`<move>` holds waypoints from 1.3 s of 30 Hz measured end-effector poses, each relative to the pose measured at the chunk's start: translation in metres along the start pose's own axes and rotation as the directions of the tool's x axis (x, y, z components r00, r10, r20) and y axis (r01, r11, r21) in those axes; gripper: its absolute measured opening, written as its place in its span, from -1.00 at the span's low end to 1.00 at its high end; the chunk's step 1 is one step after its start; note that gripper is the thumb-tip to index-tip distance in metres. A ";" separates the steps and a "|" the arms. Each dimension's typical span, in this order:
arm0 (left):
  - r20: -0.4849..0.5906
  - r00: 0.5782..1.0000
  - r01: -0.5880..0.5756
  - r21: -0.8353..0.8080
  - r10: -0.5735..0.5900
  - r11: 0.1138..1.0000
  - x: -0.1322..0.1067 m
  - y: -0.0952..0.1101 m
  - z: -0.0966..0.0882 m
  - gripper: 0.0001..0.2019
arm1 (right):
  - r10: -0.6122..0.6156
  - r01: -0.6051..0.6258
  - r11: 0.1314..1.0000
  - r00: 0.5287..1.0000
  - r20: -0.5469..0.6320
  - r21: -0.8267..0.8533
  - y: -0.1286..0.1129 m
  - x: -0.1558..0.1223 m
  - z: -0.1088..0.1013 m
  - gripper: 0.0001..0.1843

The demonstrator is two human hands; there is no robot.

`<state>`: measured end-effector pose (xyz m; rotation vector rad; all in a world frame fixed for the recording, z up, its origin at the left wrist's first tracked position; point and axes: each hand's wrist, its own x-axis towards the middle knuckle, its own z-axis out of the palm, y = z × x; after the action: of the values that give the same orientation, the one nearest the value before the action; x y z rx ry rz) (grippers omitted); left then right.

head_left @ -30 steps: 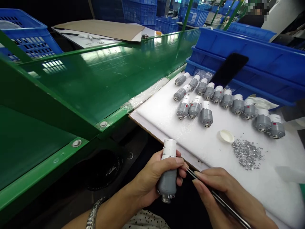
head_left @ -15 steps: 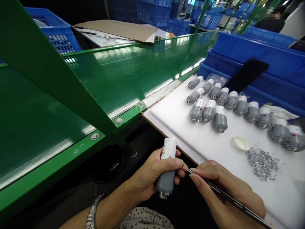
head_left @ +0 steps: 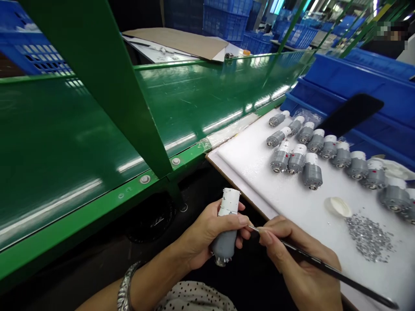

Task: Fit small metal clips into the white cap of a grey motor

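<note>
One gray gearmotor (head_left: 224, 244) clenched upright in left hand (head_left: 204, 231); right hand (head_left: 295, 252) pinching tweezers (head_left: 324, 268).

L hand (head_left: 210, 235) grips grey gearmotor (head_left: 224, 246) w/ white end up, R hand (head_left: 296, 255) holding blk tweezers (head_left: 340, 276) just beside it.

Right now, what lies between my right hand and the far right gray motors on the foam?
In the head view, a pile of silver metal flakes lies there on the white foam board, with a small white cap beside it, between your right hand and those gray motors.
</note>
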<state>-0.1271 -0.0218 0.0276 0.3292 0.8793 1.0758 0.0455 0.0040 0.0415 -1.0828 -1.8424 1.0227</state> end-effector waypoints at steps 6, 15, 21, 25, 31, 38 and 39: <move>-0.018 0.997 -0.070 0.077 0.071 0.995 -0.018 0.001 -0.025 -0.61 | 0.310 -0.349 0.899 0.933 0.181 0.263 0.005 0.004 0.015 -0.65; -0.184 0.969 -0.129 0.183 0.163 0.975 -0.066 -0.027 -0.081 -0.62 | -0.018 -0.016 0.996 0.920 0.392 0.084 -0.049 0.053 0.104 -0.63; -0.233 0.963 -0.140 -0.008 0.134 0.990 -0.081 -0.049 -0.095 -0.67 | -0.200 0.217 0.976 0.826 0.526 0.031 -0.057 0.080 0.181 -0.64; -0.232 0.963 -0.150 -0.052 0.135 0.987 -0.084 -0.053 -0.100 -0.66 | -0.194 0.251 0.968 0.812 0.551 -0.029 -0.056 0.087 0.201 -0.63; -0.199 0.969 -0.169 -0.089 0.149 0.982 -0.083 -0.050 -0.108 -0.63 | -0.164 0.280 0.953 0.798 0.580 -0.115 -0.059 0.086 0.205 -0.64; -0.172 0.974 -0.166 -0.116 0.144 0.979 -0.083 -0.051 -0.111 -0.63 | -0.144 0.273 0.953 0.793 0.592 -0.133 -0.058 0.087 0.208 -0.64; -0.170 0.975 -0.166 -0.120 0.144 0.979 -0.082 -0.052 -0.111 -0.63 | -0.145 0.273 0.953 0.793 0.592 -0.131 -0.057 0.087 0.209 -0.63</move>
<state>-0.1948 -0.1364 -0.0370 0.2030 0.9306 1.3146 -0.1870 0.0113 0.0276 -0.6872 -2.5495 1.1184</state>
